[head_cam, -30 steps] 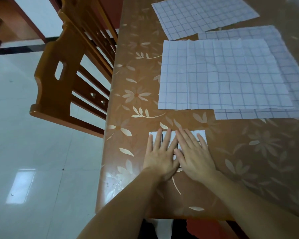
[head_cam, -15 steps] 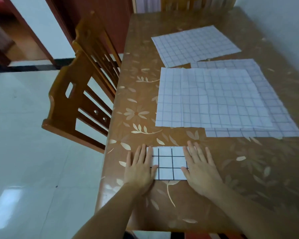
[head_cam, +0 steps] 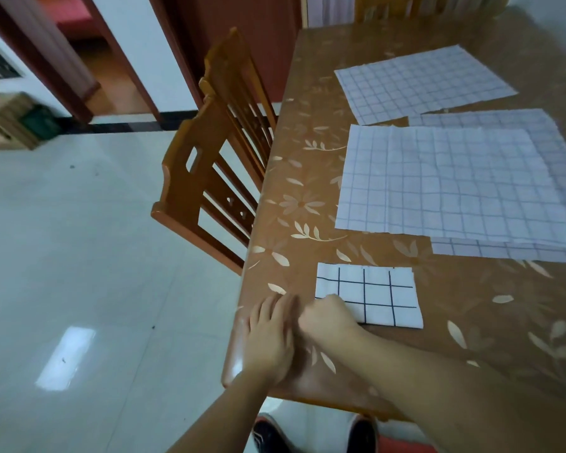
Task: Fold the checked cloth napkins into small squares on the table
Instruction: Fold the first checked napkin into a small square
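Observation:
A folded checked napkin (head_cam: 373, 294), a small white square with dark lines, lies near the front edge of the brown flower-patterned table (head_cam: 294, 204). My right hand (head_cam: 327, 317) is curled over its near-left corner, fingers closed on the cloth. Just left of it, my left hand (head_cam: 270, 335) rests flat on the table beside the napkin, blurred, holding nothing. Farther back an unfolded checked napkin (head_cam: 438, 184) lies spread over a second napkin (head_cam: 504, 253). A third napkin (head_cam: 422, 83) lies flat at the far end.
Two wooden chairs (head_cam: 209, 178) stand tucked against the table's left side. Pale tiled floor (head_cam: 79, 256) spreads to the left, with a doorway (head_cam: 89, 44) beyond. My shoes (head_cam: 307, 433) show under the table's front edge.
Both hands left the napkin's two sides and came together at its near-left corner. My right hand curled shut there; my left hand slid off onto the table.

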Motion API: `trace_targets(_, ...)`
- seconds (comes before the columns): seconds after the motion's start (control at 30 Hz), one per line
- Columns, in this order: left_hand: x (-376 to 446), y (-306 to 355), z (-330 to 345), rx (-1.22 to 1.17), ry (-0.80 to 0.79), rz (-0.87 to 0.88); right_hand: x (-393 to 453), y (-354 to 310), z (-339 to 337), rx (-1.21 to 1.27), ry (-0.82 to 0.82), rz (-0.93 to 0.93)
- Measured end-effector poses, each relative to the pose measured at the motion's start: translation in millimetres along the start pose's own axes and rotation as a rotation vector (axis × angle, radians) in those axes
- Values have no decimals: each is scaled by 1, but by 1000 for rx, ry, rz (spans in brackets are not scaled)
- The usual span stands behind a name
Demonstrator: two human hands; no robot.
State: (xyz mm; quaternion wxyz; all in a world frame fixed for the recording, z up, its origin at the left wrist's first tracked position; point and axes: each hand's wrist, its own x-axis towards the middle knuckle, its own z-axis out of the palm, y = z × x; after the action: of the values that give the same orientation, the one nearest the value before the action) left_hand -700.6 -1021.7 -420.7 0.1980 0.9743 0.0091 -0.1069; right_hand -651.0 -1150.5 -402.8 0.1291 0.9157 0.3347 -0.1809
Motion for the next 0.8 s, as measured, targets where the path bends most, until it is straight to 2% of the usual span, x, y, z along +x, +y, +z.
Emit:
trace_targets(0.1,-6,3,-5,-52,1,39,7,5,-4,-55,25,-19)
trace_targets(0.17,-5,7,-11,-53,-10,56,-1,18,-6,31,38,-10)
trace_targets(0.23,1,11,-19,-15,-38,103,-23,33,-9,98,124,-28)
trace_targets(0.33,17,21,-25,167,-125,340,-67,53,8,116,366,-106)
trace_targets(0.43,29,35,-18,272,-165,557,-111,71,37,276,452,-119)
trace_targets(0.6,31,51,12,167,-158,657,-156,83,80,417,428,0)
trace_targets(0.8,24,69,28,77,-178,750,-173,76,98,615,454,285)
